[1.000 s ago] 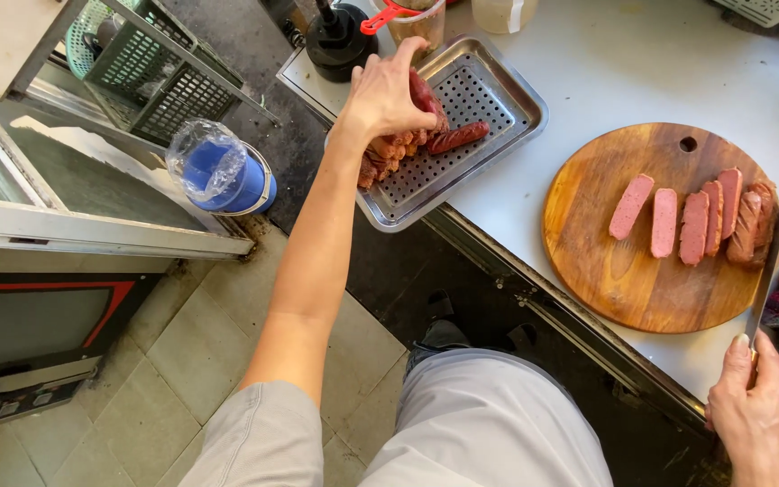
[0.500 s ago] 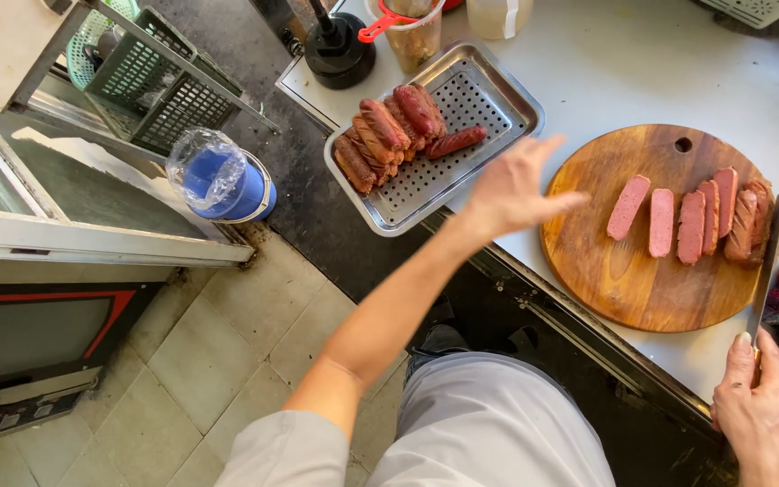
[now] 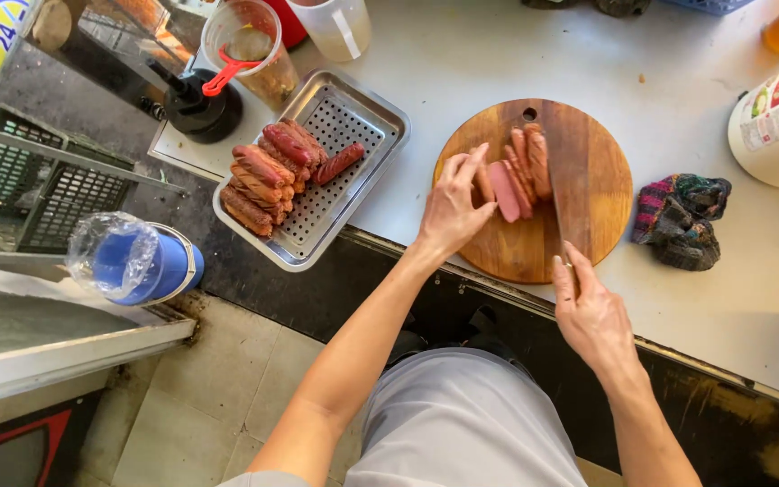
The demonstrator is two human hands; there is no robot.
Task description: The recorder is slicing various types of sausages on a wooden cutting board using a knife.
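Looking down from your head camera, you see a round wooden cutting board (image 3: 588,207) on a pale counter (image 3: 498,63). Your left hand (image 3: 455,206) rests on the board, its grip loosely open, fingertips touching a cluster of pink sausage slices (image 3: 517,167) near the board's middle. Your right hand (image 3: 592,311) sits at the board's near edge, its grip closed on the handle of a knife (image 3: 559,206), whose blade lies across the board just beside the slices. Left of the board, a perforated metal tray (image 3: 358,122) holds whole browned sausages (image 3: 274,167). A multicoloured cloth (image 3: 681,219) lies right of the board. A blue container (image 3: 137,257) wrapped in plastic sits lower left.
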